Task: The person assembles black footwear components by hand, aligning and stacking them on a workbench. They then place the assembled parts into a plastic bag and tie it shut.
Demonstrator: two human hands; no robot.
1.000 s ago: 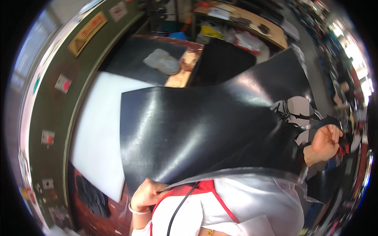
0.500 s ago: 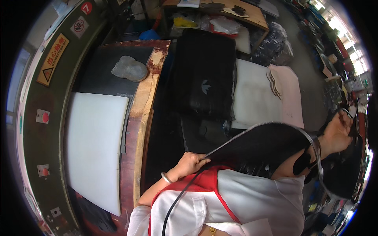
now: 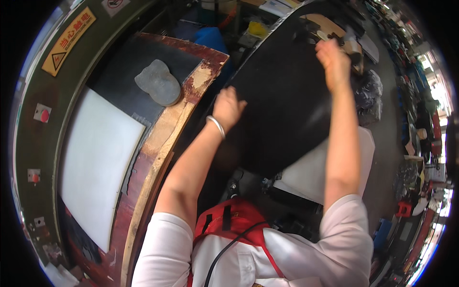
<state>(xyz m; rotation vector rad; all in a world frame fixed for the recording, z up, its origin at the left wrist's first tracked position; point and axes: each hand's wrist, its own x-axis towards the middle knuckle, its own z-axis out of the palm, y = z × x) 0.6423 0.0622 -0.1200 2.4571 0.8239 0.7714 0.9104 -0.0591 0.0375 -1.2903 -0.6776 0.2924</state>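
Green machine beam: we see it (image 3: 31, 148) curve down our left side, next to the bench.
Bench: its dark red top (image 3: 122, 229) ends on the right in a worn strip of bare wood.
Black sheet: we find this broad, glossy piece (image 3: 287, 105) in front of the body, right of the bench and between the two hands; its pale-rimmed left edge slants up and away, and its lower right side overlaps a pale board in our view.
White slab: it (image 3: 100, 162) lies flat on the bench, near the beam.
Pale board: we see part of it (image 3: 313, 179) below the sheet, beside the right forearm.
Right hand: we see it (image 3: 333, 64) reach far forward at the sheet's far right side, blurred, fingers bent; whether they grip the sheet, we cannot tell.
Left hand: it (image 3: 228, 109) is at the sheet's left edge, near the bench corner, fingers loosely raised and thumb apart; we cannot tell whether it has hold of the edge.
Grey piece: this flat, rounded form (image 3: 160, 83) lies on a dark mat (image 3: 117, 83) by the bare wood.
Bracelet: we see a pale ring (image 3: 216, 126) around the left wrist.
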